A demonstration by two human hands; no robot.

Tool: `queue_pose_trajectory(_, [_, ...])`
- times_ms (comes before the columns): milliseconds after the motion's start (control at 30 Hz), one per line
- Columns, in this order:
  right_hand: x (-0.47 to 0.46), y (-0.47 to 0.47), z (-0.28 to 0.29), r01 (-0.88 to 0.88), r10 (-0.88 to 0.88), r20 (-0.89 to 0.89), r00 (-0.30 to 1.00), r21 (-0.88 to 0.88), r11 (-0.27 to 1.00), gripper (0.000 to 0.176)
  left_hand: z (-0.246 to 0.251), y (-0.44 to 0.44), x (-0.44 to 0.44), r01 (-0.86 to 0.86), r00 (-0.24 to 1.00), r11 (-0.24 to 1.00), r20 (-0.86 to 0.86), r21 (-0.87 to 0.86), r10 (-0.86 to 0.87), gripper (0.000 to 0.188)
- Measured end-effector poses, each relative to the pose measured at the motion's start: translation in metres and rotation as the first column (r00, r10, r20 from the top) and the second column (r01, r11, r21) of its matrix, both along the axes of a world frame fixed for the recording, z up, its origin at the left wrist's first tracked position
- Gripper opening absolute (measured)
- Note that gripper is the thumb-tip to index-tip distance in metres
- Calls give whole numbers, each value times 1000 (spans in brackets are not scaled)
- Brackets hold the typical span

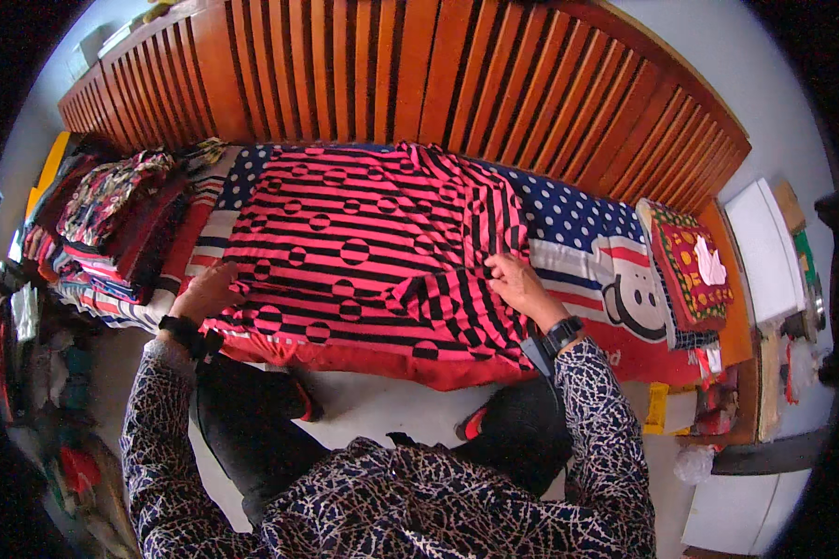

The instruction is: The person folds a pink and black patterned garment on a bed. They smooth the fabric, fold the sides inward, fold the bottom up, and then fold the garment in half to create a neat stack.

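A pink and black striped garment (353,251) with circle patterns lies spread over the printed cloth (566,209) in front of me. Its right part is folded inward, and a striped sleeve (447,300) lies across the lower right. My left hand (210,292) is at the garment's lower left edge, its fingertips partly hidden against the fabric. At the folded right part, my right hand (521,285) has its fingers bent and pinched on the cloth. Both wrists wear dark bands.
A slatted wooden backrest (419,77) rises behind the cloth. Stacked folded clothes (119,223) stand at the left end; a folded red patterned cloth (685,279) with a small pink piece (710,262) on it lies at the right end. My knees are below the front edge.
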State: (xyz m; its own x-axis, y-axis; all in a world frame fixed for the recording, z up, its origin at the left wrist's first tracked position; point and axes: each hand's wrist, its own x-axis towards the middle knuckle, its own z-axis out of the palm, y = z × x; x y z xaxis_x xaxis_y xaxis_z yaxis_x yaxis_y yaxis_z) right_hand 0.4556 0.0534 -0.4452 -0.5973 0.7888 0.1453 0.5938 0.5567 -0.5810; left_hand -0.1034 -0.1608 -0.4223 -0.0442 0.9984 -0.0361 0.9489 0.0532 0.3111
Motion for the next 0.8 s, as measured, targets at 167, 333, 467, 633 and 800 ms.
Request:
queue_pose_trajectory(167, [8, 22, 8, 24, -18, 26, 999, -215, 976, 25, 21, 25, -18, 54, 993, 977, -95, -207, -75, 45])
queue_pose_trajectory(333, [-23, 52, 34, -63, 61, 28, 998, 59, 996, 28, 21, 87, 1, 134, 976, 990, 167, 46, -140, 46])
queue_pose_trajectory(467, [-50, 77, 33, -72, 70, 30, 997, 66, 995, 29, 3, 128, 12, 244, 968, 949, -115, 202, -224, 53])
queue_pose_trajectory(633, [-57, 113, 13, 24, -32, 127, 991, 65, 998, 27, -6, 157, -4, 230, 973, 965, -63, 128, -223, 48])
queue_pose_trajectory(800, [-70, 140, 11, 38, -53, 61, 997, 222, 974, 28, -4, 203, -19, 24, 996, 998, -82, 51, -20, 43])
